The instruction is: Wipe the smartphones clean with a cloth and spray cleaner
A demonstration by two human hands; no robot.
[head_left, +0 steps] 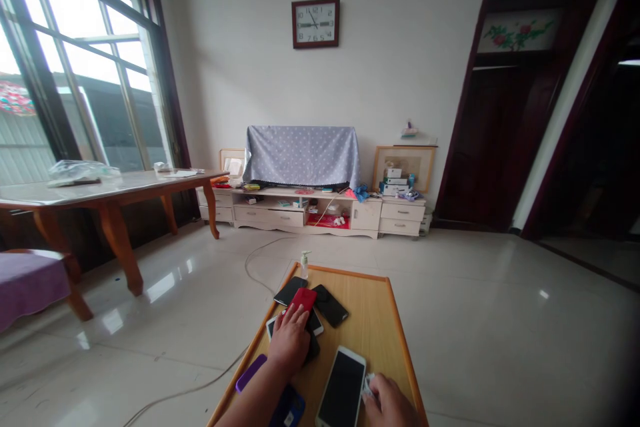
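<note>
My left hand [290, 341] lies with its fingers stretched out over a red phone [306, 297], touching its back. The red phone rests on a loose pile with a white-edged phone [316, 324] and a dark phone partly hidden by my hand. My right hand [389, 403] is closed on a crumpled white tissue [369, 383], right beside a large white phone [343, 383] with a dark screen. Two black phones [331, 305] [291, 291] lie at the pile's far side. A purple phone case [251, 373] and a dark blue phone [289, 407] are near my left forearm.
A pump bottle [305, 265] stands at the far end of the small wooden table [370, 307], which has a raised orange edge. A cable [200, 387] runs along the tiled floor. Further off are a larger table [135, 187], a TV cabinet [270, 215] and a wall clock [315, 23].
</note>
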